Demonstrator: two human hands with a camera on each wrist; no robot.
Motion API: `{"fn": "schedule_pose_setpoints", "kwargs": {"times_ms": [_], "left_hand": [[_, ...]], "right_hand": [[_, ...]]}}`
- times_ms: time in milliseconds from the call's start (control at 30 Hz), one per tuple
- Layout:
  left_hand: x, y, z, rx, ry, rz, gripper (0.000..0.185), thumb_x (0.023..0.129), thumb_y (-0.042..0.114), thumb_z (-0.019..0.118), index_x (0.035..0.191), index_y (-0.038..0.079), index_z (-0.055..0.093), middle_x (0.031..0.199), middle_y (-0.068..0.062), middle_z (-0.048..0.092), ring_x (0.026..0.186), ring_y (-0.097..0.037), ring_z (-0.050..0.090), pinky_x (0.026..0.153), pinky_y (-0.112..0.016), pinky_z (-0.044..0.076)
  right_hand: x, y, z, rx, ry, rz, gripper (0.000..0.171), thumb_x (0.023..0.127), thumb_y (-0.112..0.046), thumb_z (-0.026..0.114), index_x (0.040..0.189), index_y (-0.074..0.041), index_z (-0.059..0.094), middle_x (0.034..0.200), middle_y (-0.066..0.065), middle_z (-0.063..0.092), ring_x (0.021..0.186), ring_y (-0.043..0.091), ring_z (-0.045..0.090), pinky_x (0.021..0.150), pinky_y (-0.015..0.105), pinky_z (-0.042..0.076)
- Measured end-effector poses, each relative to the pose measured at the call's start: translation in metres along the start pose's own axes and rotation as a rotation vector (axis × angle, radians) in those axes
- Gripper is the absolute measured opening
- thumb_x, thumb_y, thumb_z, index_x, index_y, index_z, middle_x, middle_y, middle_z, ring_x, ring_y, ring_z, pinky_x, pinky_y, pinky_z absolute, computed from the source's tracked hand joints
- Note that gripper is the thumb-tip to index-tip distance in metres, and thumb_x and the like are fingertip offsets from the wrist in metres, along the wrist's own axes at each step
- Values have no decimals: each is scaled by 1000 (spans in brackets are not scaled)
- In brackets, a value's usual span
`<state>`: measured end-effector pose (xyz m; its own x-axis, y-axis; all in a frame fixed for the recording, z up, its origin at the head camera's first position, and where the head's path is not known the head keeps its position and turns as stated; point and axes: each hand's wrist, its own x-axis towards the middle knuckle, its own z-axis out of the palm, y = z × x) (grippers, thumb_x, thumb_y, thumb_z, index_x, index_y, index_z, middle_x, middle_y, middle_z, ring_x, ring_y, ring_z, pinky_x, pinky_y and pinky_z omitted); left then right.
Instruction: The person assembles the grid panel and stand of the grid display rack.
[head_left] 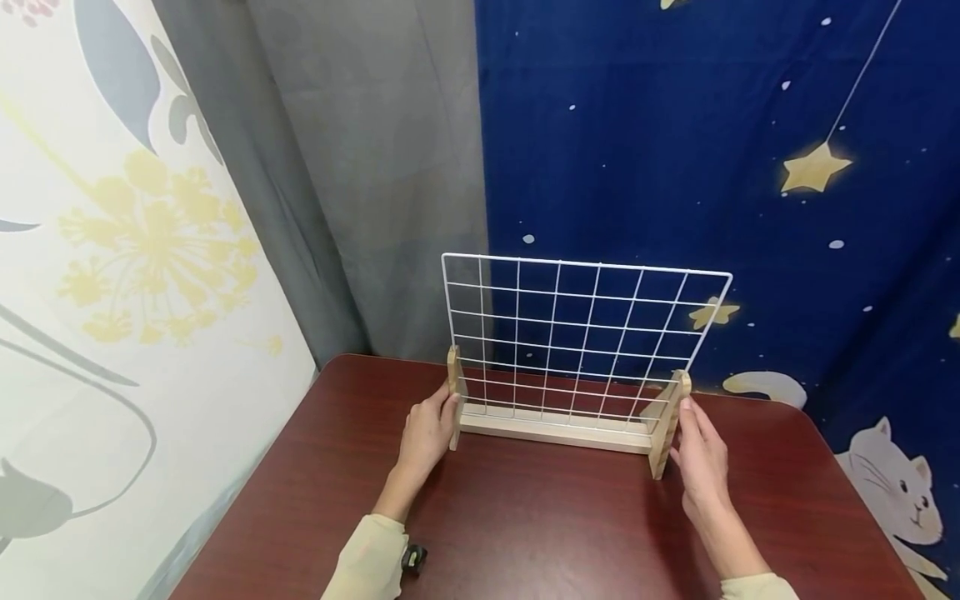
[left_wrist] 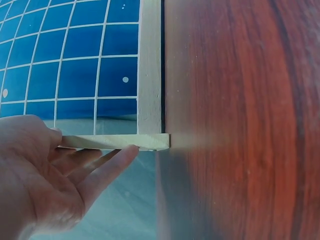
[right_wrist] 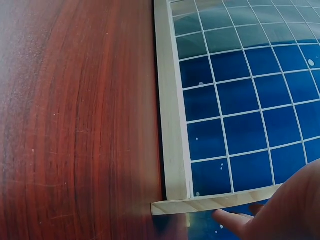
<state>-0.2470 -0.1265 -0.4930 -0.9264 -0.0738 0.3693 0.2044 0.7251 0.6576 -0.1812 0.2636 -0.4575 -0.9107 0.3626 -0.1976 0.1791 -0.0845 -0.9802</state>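
Note:
A white wire grid rack [head_left: 555,325] stands upright on the table, set in a wooden base with a light wooden crossbar [head_left: 555,429] and two side panels. My left hand [head_left: 427,429] holds the left side panel [left_wrist: 115,142], fingers along its outer face and thumb at its edge. On the other end, my right hand [head_left: 702,458] holds the right side panel [head_left: 667,425]. One of its fingertips shows against that panel's outer face in the right wrist view, where the thumb is hidden.
The dark red wooden table [head_left: 525,517] has rounded far corners. Behind it hang a grey curtain [head_left: 390,167] and a blue curtain [head_left: 637,150] with stars and a cat. A patterned white surface [head_left: 150,375] rises at the left. A black wrist strap [head_left: 414,560] shows by the left sleeve.

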Motion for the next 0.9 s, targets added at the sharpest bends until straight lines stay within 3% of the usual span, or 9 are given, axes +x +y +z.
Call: {"fn": "schedule_pose_setpoints", "kwargs": {"times_ms": [300, 567, 667, 767, 833, 900], "left_hand": [[1, -4, 0, 5, 2, 11, 30, 108, 29, 62, 134, 18, 71, 86, -12, 77, 82, -39, 76, 69, -60, 57], [1, -8, 1, 62, 48, 29, 20, 108, 30, 61, 117, 17, 73, 83, -14, 76, 80, -44, 75, 66, -61, 56], [2, -6, 4, 56, 59, 47, 18, 109, 29, 59, 113, 16, 72, 84, -14, 77, 79, -43, 76, 67, -61, 56], [2, -4, 5, 39, 54, 57, 21, 110, 28, 58, 116, 14, 72, 84, -15, 78, 79, -42, 77, 68, -61, 57], [1, -3, 3, 31, 44, 46, 24, 110, 29, 58, 122, 14, 73, 85, -14, 78, 79, -41, 77, 69, -61, 57], [-1, -5, 1, 24, 27, 22, 29, 110, 31, 58, 130, 15, 72, 86, -13, 78, 79, -38, 77, 71, -60, 58]], "right_hand": [[-11, 2, -3, -30, 8, -46, 69, 109, -62, 38, 168, -29, 27, 175, 8, 29, 161, 30, 30, 130, 57, 23], [-23, 0, -8, -37, -2, -72, 65, 110, -60, 39, 167, -31, 31, 176, 8, 26, 162, 33, 26, 130, 59, 22], [-26, -2, -12, -61, 16, -71, 62, 109, -60, 39, 166, -36, 33, 175, 6, 29, 162, 30, 29, 130, 39, 30], [-30, -4, -15, -65, 41, -72, 59, 109, -59, 40, 164, -39, 35, 173, 3, 34, 159, 23, 33, 111, 15, 39], [-33, -5, -16, -56, 48, -70, 59, 109, -59, 41, 164, -39, 34, 171, 2, 36, 156, 19, 34, 100, 9, 39], [-36, -5, -17, -41, 56, -70, 60, 109, -58, 42, 165, -37, 33, 169, 2, 36, 154, 16, 34, 102, 11, 37]]}}
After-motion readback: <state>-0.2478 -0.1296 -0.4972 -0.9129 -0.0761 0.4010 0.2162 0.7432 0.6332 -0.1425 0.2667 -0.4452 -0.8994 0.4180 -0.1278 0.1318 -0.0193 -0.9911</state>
